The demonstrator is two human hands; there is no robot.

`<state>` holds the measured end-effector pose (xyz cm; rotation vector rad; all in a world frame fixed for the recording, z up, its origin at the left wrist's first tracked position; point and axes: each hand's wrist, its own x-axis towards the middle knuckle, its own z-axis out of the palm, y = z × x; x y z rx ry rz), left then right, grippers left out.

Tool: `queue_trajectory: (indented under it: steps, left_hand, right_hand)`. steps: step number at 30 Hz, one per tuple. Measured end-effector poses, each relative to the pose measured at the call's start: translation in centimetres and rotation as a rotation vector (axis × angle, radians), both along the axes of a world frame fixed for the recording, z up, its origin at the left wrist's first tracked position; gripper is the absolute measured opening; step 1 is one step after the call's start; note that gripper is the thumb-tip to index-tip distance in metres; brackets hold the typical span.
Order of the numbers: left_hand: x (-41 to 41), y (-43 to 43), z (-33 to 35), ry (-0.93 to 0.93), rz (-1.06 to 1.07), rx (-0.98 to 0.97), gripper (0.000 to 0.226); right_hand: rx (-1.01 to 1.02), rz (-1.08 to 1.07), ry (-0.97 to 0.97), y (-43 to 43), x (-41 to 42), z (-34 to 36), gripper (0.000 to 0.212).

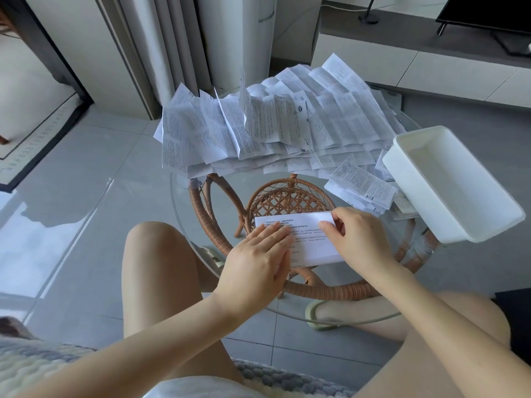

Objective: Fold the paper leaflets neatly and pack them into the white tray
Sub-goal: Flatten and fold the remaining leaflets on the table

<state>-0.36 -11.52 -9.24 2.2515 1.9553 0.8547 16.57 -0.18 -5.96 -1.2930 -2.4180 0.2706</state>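
Observation:
A white printed leaflet [310,239] lies on the near part of the round glass table [184,196]. My left hand [255,262] presses flat on its left half with straight fingers. My right hand [356,237] pinches the leaflet's upper right edge between thumb and fingers, with a flap folded over. A large heap of unfolded leaflets [273,127] covers the far half of the table. The white tray [448,182] stands at the right edge of the table, with nothing in it, tilted towards me.
A few small folded leaflets [362,185] lie just left of the tray. A rattan base [287,199] shows through the glass. My knees sit under the table's near rim. A TV cabinet [402,58] stands behind, and grey floor tiles lie to the left.

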Motion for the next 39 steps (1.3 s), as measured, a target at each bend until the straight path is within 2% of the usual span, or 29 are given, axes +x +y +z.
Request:
queue_trajectory:
  steps: [39]
  left_hand:
    - [0.1, 0.2, 0.1, 0.084, 0.024, -0.123, 0.046]
  right_hand:
    - [-0.14, -0.064, -0.164, 0.3, -0.8, 1.4, 0.033]
